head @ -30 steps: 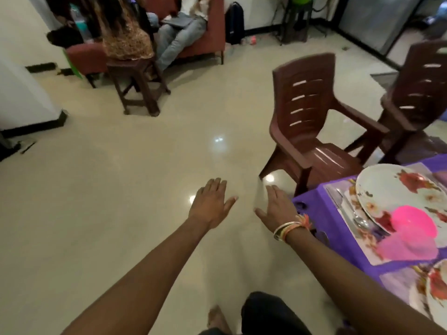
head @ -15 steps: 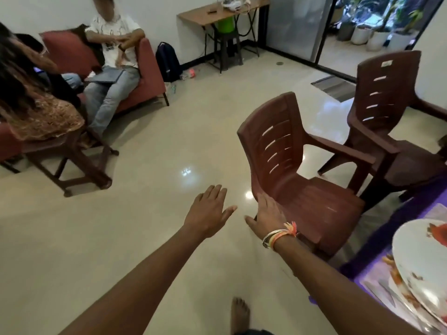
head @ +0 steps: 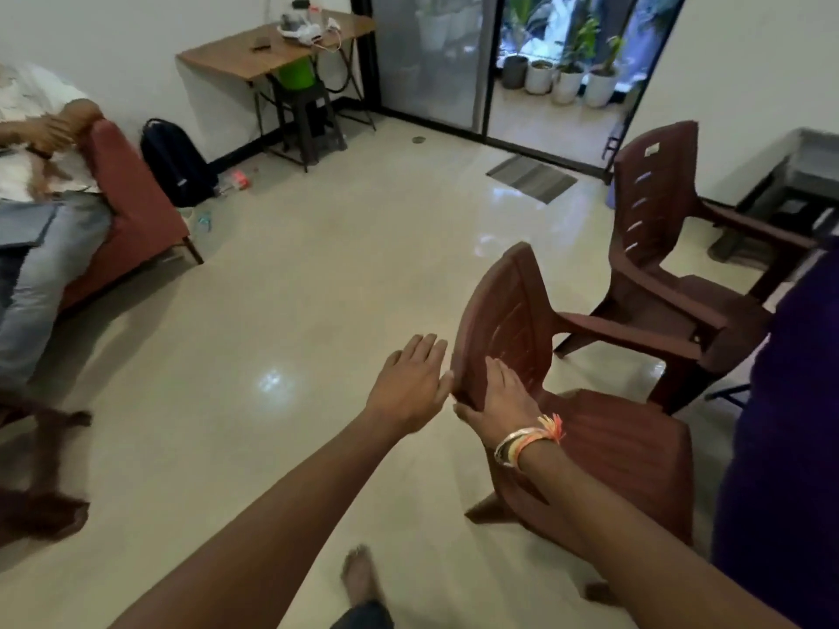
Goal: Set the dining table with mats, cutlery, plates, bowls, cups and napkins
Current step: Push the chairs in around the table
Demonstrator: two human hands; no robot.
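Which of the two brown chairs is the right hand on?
The nearer chair; the right hand holds its backrest. The farther chair behind it stands untouched.

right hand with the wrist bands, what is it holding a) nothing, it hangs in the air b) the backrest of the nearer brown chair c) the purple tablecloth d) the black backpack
B: the right hand holds the backrest edge of the nearer brown chair, fingers on its front face and thumb round the edge.
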